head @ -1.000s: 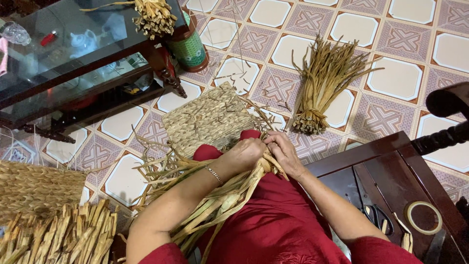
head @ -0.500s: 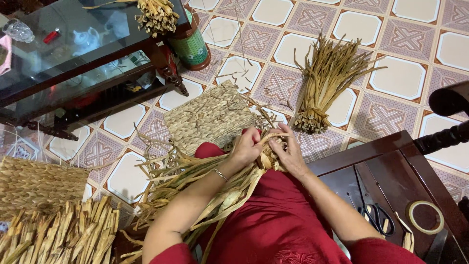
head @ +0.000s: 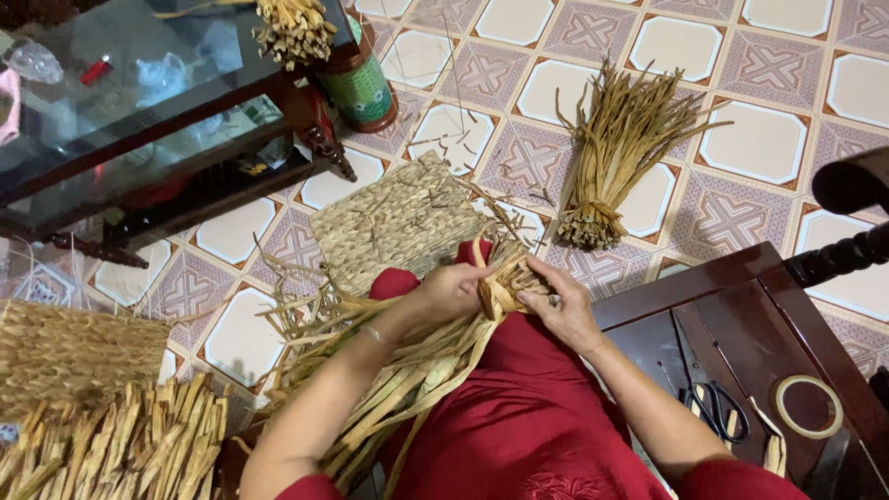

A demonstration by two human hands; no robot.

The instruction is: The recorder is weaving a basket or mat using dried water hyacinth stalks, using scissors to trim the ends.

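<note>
The tiled floor (head: pixel 759 139) is the widest surface, glossy cream squares framed by purple-grey patterned bands. At upper left stands a dark glass-topped bench (head: pixel 139 111) with turned wooden legs; beside its leg sits a green ribbed jar (head: pixel 363 88) with a rough bunch of dry stalks above it. At lower right a polished dark-wood bench (head: pixel 732 306) carries black-handled scissors (head: pixel 715 407) and a thin ring of tape (head: pixel 809 406). The person's red cloth lap (head: pixel 528 417) fills the bottom centre.

On the floor ahead of the knees lies 1 flat woven mat (head: pixel 398 222), straw-coloured, with a tight braided texture. To the right lies a tied bundle of dried stalks (head: pixel 616 153), fanned at the far end and bound at the near end. At far left sit another woven panel (head: pixel 74 347) and a pile of flat dry strips (head: pixel 120 444).

Across the lap run long, flat, papery fibre strands (head: pixel 417 370), pale tan, trailing toward lower left. The left hand (head: pixel 454 292) is closed around their gathered end, and the right hand (head: pixel 560 310) pinches the same end, where the strands fold into a short plaited knot (head: pixel 505 282) between the 2 hands.
</note>
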